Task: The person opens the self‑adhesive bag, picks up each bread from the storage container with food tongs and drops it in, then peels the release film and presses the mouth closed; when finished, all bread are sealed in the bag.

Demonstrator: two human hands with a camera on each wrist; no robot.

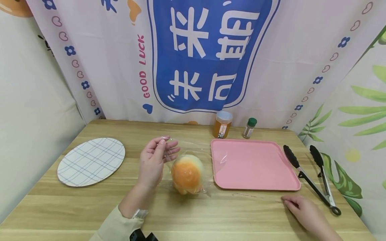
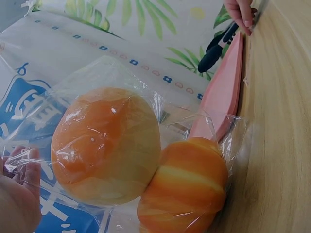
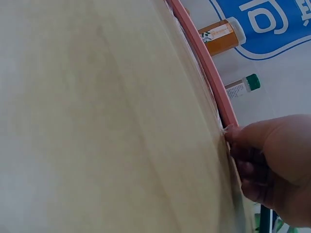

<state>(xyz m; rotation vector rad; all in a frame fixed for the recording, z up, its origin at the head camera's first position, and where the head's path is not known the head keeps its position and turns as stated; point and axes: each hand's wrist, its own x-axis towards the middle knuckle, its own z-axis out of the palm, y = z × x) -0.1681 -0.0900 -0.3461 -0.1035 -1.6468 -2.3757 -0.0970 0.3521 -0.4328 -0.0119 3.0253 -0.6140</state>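
A clear plastic bag (image 1: 221,160) hangs from my left hand (image 1: 153,160), its edge pinched between thumb and index finger while the other fingers spread. Inside it are a round orange-topped bun (image 1: 187,174) and, clearer in the left wrist view, a ridged bread roll (image 2: 187,179). My right hand (image 1: 306,212), beyond the pink tray's front right corner, pinches the end of a thin clear plastic strip (image 1: 247,195). In the right wrist view that strip runs along the tray's edge from my fingertips (image 3: 233,133).
The pink tray (image 1: 254,164) lies right of the bag. Black-tipped tongs (image 1: 325,185) rest at the table's right side. A jar of amber contents (image 1: 222,125) and a green-capped spice bottle (image 1: 249,129) stand at the back. On the left lies a checked oval plate (image 1: 91,162).
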